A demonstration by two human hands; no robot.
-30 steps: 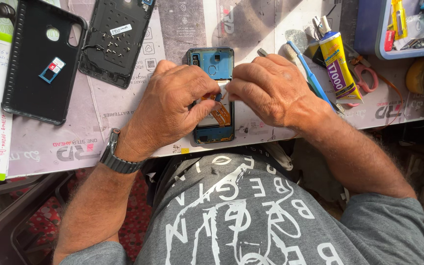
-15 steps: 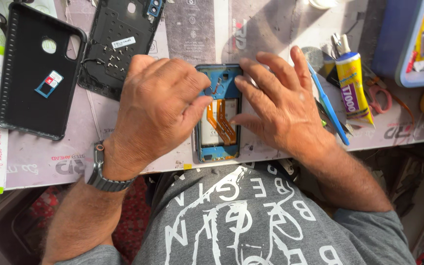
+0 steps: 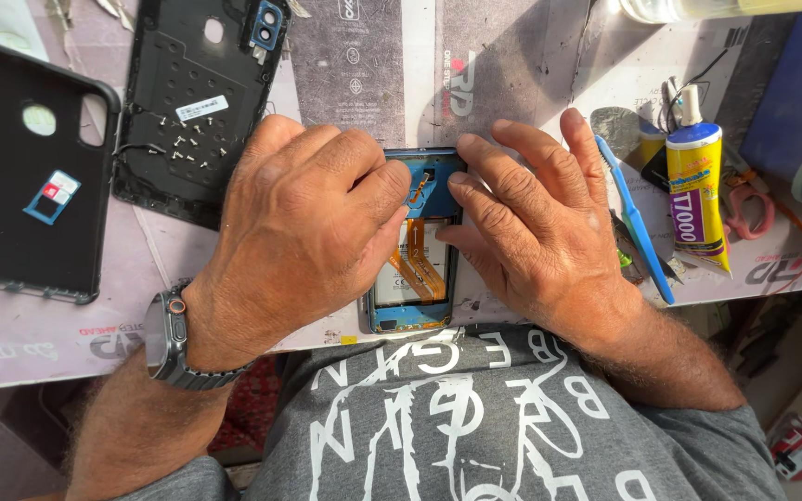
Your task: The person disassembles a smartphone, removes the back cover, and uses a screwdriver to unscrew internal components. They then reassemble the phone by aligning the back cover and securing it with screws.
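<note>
Opened blue-framed phone with orange flex cables point(image 3: 417, 269) lay flat at the near desk point(image 3: 531, 56) edge, between both hands. Left hand point(image 3: 299, 232) was curled over its left side with fingertips pinched near the top of the board, while right hand point(image 3: 540, 223) lay open, fingers spread, pressing on its right edge; neither gripped it. Black plastic back cover holding loose screws point(image 3: 192, 111) and black rubber case point(image 3: 30, 167) sat to the left; yellow glue tube point(image 3: 696, 195) and blue plastic pry tool point(image 3: 638, 227) sat right.

A yellow glue tube point(image 3: 696, 195) with a purple label lies at right. A white sticker point(image 3: 201, 108) sits on the black back cover point(image 3: 192, 111) — a blue-and-red card point(image 3: 51, 196) rests on the black case point(image 3: 25, 176) at left.
</note>
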